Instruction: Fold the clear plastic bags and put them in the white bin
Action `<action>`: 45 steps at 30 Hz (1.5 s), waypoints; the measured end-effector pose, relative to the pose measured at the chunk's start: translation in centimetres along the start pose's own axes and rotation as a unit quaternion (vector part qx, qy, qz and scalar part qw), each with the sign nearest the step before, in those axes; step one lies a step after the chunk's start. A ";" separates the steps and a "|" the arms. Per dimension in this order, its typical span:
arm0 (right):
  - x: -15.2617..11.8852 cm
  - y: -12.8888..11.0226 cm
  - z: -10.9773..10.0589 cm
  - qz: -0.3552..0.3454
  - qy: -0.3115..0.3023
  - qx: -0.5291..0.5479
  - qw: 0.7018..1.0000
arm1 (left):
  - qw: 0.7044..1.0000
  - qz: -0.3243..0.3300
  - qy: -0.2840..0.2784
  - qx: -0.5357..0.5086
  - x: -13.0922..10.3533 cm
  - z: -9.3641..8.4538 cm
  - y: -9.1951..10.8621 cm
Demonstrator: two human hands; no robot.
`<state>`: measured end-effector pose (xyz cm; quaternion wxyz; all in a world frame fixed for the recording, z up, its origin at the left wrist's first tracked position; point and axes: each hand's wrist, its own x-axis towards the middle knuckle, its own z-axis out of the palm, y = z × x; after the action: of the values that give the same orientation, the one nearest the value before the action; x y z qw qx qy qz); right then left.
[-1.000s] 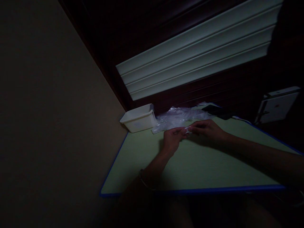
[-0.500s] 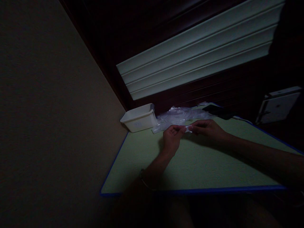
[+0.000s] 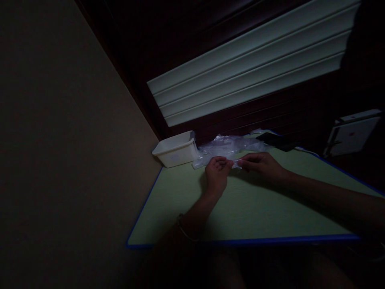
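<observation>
A small clear plastic bag (image 3: 236,163) is stretched between my two hands above the pale green tabletop (image 3: 240,212). My left hand (image 3: 217,172) pinches its left end between thumb and fingers. On the other side, my right hand (image 3: 261,163) pinches the right end. Fingertips cover much of the small bag, and the dim light hides whether anything is inside. Just behind the hands lies a loose heap of clear plastic bags (image 3: 224,146).
A white plastic bin (image 3: 177,154) stands at the back left, against the wall (image 3: 90,160). A dark flat object (image 3: 278,141) with a pale cable lies at the back right. Beyond the table's right edge is a white box-like object (image 3: 351,134). Blue edging (image 3: 270,241) borders the table.
My hands have drawn slightly apart, the left one shifting a little to the left. More of the small bag shows between the fingertips.
</observation>
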<state>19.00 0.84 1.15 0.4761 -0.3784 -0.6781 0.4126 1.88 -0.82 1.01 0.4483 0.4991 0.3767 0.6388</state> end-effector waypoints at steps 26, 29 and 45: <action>0.0 0.0 0.1 0.020 0.026 0.002 0.999 | 0.988 -0.127 -0.047 -0.079 -0.2 -0.2 -0.2; 0.0 -0.1 0.1 0.023 0.024 -0.003 0.999 | 0.987 -0.131 -0.047 -0.082 -0.1 -0.2 -0.1; 0.2 0.2 0.2 0.041 0.035 0.083 0.995 | 0.990 -0.103 -0.087 0.028 -0.1 -0.3 0.0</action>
<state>18.77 1.08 1.04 0.5119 -0.3793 -0.6081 0.4736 1.62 -0.90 0.88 0.5287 0.5239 0.4030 0.5326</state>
